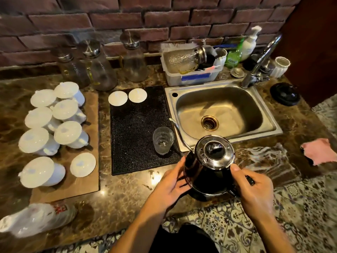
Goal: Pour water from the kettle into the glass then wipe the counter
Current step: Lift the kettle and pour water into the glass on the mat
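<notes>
While the glass [162,141] is standing at centre frame, the left hand [171,185] and right hand [254,192] are curling their fingers round the kettle [207,176].

Single head-worn wide-angle view, looking steeply down, close above counter [127,190] and sink [218,88]

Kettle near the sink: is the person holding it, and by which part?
Yes, with both hands. The left hand cups the side of the kettle; the right hand grips its handle.
</notes>
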`<state>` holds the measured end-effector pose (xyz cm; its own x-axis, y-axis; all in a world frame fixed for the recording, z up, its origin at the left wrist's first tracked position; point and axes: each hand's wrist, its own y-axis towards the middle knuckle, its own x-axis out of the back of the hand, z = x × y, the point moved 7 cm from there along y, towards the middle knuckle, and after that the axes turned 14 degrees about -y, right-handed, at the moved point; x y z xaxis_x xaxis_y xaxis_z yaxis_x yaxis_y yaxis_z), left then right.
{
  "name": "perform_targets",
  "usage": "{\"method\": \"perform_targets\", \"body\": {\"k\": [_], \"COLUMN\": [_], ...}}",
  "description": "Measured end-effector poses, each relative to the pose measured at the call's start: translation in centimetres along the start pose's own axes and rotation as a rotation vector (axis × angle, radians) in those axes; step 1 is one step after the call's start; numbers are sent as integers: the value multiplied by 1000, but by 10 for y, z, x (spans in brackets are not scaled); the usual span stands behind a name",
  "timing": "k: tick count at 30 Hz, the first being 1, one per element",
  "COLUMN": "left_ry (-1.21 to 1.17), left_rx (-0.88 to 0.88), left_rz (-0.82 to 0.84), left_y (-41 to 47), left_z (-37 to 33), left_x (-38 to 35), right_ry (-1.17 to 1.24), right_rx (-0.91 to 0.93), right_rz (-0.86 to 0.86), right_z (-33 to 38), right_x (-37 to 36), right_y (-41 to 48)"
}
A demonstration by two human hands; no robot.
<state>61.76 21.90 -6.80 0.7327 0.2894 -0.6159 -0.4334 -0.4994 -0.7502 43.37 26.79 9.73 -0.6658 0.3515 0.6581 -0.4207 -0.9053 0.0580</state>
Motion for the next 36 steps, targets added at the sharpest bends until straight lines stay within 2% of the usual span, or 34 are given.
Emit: {"method": "perform_targets", "body": {"k": [6,18,26,36], "left_ry": [36,-42,-174,-289], "left_rx": [107,211,300,380], "left_rz": [31,-10,-42,-30], "left_y": [1,-4,-10,-15], "left_z": [12,36,52,67], "left_x": [11,22,20,13], "right_ry": [-130,-174,-295,-394], "right_rx": [-56,-111,-146,-143], "right_rz": [11,0,113,160], "right_z": [3,16,29,45], "right_x": [-10,-6,-7,-2], "right_y": [-19,-29,-16,-6]}}
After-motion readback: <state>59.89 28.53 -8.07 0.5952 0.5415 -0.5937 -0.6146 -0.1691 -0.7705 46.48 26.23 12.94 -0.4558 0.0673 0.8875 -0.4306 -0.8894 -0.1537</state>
